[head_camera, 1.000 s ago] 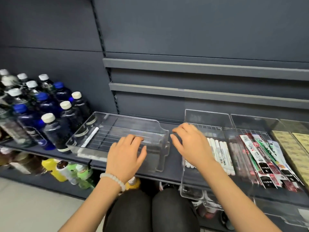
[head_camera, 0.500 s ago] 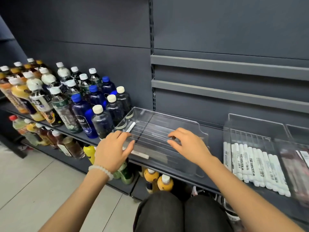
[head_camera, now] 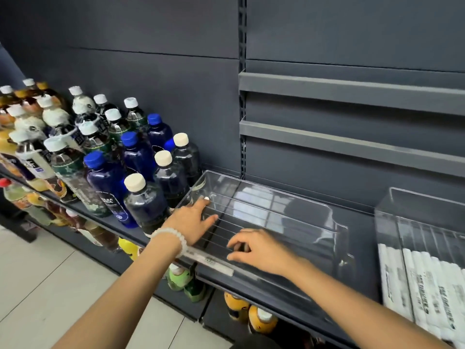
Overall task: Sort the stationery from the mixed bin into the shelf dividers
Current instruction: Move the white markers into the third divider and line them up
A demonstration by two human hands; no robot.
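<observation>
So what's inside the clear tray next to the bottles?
Both hands: left hand, right hand are in the clear tray. A white tip shows at the left fingertips; the rest is covered.

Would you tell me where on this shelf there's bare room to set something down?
Free: the clear tray's floor beyond both hands, and the bare strip between it and the marker bin. Crowded: bottles left of the tray, white markers on the right.

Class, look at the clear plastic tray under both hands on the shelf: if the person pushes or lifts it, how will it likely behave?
The clear plastic tray looks thin-walled and nearly empty, so probably light and easy to slide on the smooth shelf. Its moulded walls suggest it stays stiff. The left hand and right hand lie inside it.
</observation>
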